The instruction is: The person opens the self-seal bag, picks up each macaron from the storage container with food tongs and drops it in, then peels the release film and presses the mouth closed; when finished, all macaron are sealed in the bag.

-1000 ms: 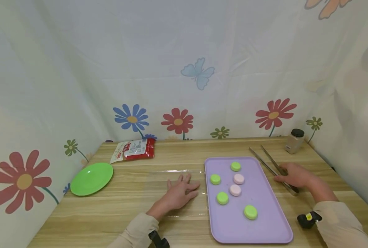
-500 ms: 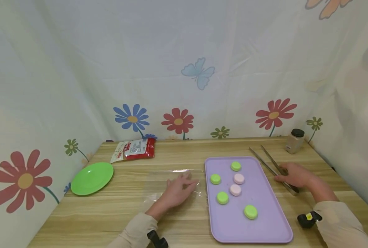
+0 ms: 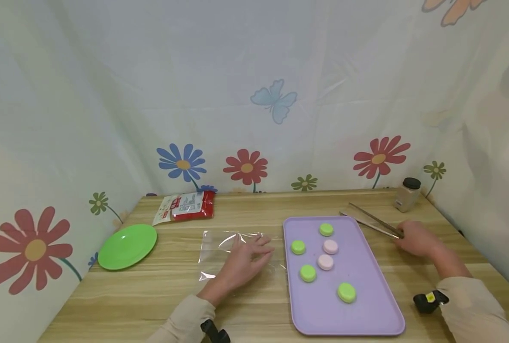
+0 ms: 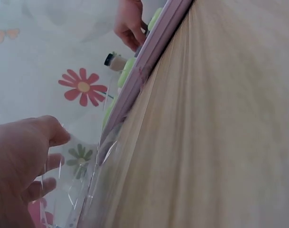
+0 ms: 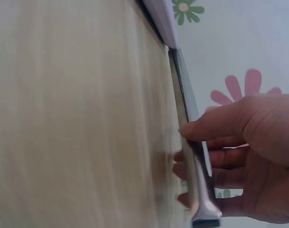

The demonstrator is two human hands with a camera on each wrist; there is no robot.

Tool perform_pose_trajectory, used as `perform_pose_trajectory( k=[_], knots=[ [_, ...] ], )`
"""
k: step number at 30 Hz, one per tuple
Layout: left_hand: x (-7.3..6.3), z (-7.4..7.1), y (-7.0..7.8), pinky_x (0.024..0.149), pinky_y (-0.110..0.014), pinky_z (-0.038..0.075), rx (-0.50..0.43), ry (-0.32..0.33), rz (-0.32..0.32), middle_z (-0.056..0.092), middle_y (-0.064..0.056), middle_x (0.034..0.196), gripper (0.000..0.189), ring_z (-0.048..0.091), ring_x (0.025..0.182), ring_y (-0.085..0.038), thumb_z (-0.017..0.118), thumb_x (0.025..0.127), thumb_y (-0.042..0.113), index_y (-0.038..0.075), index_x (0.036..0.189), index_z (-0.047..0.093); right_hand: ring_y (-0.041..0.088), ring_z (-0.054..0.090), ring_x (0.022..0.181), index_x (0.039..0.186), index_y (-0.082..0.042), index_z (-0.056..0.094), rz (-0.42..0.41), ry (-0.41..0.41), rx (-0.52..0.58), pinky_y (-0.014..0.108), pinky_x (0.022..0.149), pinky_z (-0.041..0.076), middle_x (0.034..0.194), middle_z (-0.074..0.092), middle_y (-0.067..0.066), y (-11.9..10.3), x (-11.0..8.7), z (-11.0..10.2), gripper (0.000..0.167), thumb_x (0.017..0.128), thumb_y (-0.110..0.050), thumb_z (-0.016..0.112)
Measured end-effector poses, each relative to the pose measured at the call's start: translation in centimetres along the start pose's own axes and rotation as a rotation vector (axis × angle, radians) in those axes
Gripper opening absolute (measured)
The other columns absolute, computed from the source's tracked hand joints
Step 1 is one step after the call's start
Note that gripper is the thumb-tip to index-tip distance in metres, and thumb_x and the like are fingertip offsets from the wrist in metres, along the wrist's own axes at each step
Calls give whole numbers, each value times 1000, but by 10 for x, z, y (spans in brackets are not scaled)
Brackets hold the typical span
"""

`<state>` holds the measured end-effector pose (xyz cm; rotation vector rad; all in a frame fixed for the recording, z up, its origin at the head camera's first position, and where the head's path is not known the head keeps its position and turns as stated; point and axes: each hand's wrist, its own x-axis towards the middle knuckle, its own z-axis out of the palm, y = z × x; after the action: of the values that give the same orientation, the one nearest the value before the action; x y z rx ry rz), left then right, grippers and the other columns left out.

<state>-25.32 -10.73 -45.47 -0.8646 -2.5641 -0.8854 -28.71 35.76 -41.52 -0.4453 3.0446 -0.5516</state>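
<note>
My left hand [image 3: 244,262] is over a clear plastic bag [image 3: 213,245] on the table, left of the tray. In the left wrist view its thumb and fingers [image 4: 57,134] stand apart, with the clear film close by them; exact contact is hard to see. My right hand [image 3: 416,238] holds metal tongs [image 3: 379,224] near their joined end. In the right wrist view the thumb lies on one side of the tongs [image 5: 196,161] and the fingers curl on the other. A lilac tray [image 3: 366,321] bears several green macarons [image 3: 346,292] and two pink macarons [image 3: 325,262].
A green plate [image 3: 127,247] sits at the table's left. Behind it lies a red and white packet [image 3: 188,207]. A jar with a black lid [image 3: 407,195] stands at the back right. A flowered curtain [image 3: 254,128] encloses the wooden table [image 3: 151,295].
The tongs have swung with their tips to the left, and my right hand has shifted slightly right. My left hand has lifted from lying flat, and the bag's left edge has risen.
</note>
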Motion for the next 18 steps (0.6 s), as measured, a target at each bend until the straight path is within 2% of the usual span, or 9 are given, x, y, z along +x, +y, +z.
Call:
perform_pose_trajectory(
  k=[2,6,9,11,14,18],
  knots=[
    [0,0,0,106,-80,7,-13,1,11,66,-10,130,21,54,130,-36,66,97,20,10,112,78,21,49,64,84,10,60,3,17,22,37,57,44,71,55,7,2,-1,-3,9,84,1,62],
    [1,0,0,110,-76,10,-68,-2,-9,66,-11,129,22,54,129,-35,68,96,19,9,113,77,23,52,70,96,17,59,-1,86,92,39,60,46,78,59,11,6,-2,-6,17,91,1,57],
    [1,-1,-3,112,-72,10,-106,-22,-30,65,-10,130,23,53,131,-34,69,96,19,9,115,76,22,51,71,103,16,61,4,121,154,36,59,43,80,58,9,5,-2,-7,24,99,-8,55],
    [2,0,-6,113,-71,12,-126,-28,-28,65,-11,130,23,54,130,-34,69,96,18,9,116,76,21,51,74,109,13,62,17,115,191,33,60,43,83,59,8,2,-3,-8,32,102,-18,57],
    [4,-1,-7,113,-70,16,-155,-34,-23,65,-14,130,24,54,129,-35,67,97,17,7,117,75,20,52,77,112,7,66,-5,94,196,32,62,45,87,62,6,-3,-4,-12,38,99,-29,65],
    [4,-4,-5,113,-69,17,-180,-50,-34,63,-15,132,28,53,130,-36,63,100,18,6,123,71,17,53,77,108,-1,71,-62,55,197,29,63,46,88,65,1,-7,-7,-16,34,89,-29,77]
  ],
)
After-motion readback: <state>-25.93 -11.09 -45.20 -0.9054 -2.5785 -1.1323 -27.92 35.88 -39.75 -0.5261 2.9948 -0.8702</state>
